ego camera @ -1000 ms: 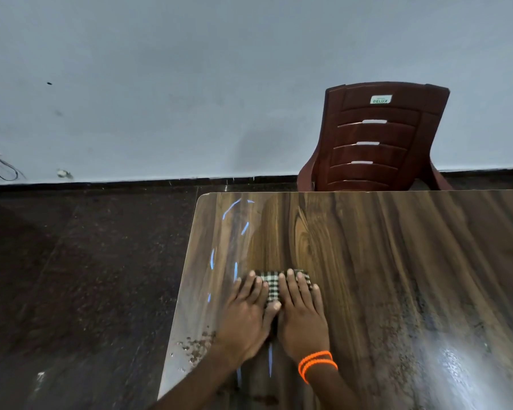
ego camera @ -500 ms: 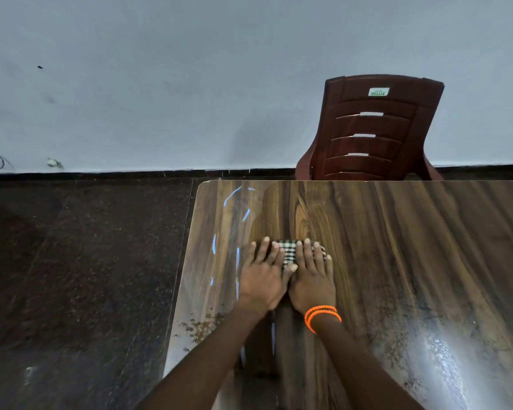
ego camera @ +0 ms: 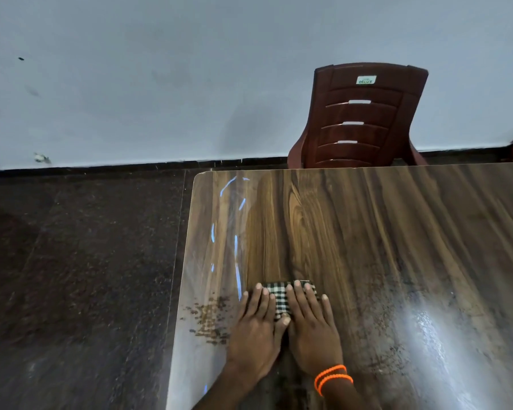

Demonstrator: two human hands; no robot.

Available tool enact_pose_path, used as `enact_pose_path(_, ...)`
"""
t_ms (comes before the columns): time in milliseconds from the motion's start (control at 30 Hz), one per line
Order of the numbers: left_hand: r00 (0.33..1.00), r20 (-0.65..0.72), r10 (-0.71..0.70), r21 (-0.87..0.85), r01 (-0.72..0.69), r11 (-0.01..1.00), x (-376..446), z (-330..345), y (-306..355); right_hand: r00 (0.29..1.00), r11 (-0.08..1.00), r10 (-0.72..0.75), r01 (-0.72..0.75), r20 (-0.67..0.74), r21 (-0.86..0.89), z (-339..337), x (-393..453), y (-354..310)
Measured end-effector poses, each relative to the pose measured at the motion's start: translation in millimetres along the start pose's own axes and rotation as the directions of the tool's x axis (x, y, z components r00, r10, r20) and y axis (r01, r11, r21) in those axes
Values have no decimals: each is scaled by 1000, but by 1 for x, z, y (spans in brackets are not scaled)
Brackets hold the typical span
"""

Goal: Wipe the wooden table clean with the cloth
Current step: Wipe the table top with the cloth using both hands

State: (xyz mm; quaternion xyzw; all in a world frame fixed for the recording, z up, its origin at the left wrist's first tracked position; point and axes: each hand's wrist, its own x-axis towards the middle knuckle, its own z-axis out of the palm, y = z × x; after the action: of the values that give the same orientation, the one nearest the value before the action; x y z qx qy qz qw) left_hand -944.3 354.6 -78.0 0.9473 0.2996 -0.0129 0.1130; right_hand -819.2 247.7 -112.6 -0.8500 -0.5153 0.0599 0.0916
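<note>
A folded black-and-white checked cloth [ego camera: 280, 298] lies flat on the wooden table [ego camera: 367, 232], near its left side. My left hand [ego camera: 256, 332] and my right hand [ego camera: 311, 329] press down on it side by side with the fingers spread forward, so only the cloth's middle and far edge show. An orange band circles my right wrist. Brown crumbs [ego camera: 211, 318] lie just left of my left hand, close to the table's left edge. Dark specks [ego camera: 397, 309] are scattered over the table to the right of my hands.
A dark red plastic chair [ego camera: 365, 119] stands behind the table's far edge, against a pale wall. Dark stone floor [ego camera: 80, 276] runs along the table's left side. Thin wet streaks [ego camera: 236, 253] glint on the wood ahead of my left hand.
Both hands have slid the cloth back toward me, away from the far edge, after a push forward. They now lie beside the crumbs.
</note>
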Motion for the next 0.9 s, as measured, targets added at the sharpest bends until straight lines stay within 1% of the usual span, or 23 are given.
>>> enact_pose_path(100,1000,31,6,0,-6,1000,20,-3,16,999,998,43,-43,-3,-38,-5,7,21)
enact_pose_path(200,1000,31,4,1,-4,1000,45,-8,15,993,992,122,-122,-1,-42,-4,34,24)
enact_pose_path(333,999,10,-44,8,44,999,58,-10,-6,983,983,185,-185,-1,5,6,63,-1)
enact_pose_path(433,998,-10,-54,17,54,998,45,-9,-24,988,988,155,-154,-11,12,10,63,-24)
enact_pose_path(533,998,-34,-60,37,62,997,11,-5,-36,996,996,88,-88,-6,29,12,39,-42)
enact_pose_path(633,997,-46,-63,48,65,997,-32,3,-35,1000,999,19,-19,0,40,13,-2,-50)
enact_pose_path(733,998,-48,-37,30,39,999,-73,13,-15,1000,999,-13,13,10,49,12,-52,-46)
enact_pose_path(800,999,-35,-27,8,27,1000,-94,18,9,1000,999,-8,7,13,41,10,-82,-33)
enact_pose_path(900,1000,17,2,0,-2,1000,-99,22,42,1000,1000,18,-18,4,20,5,-109,-5)
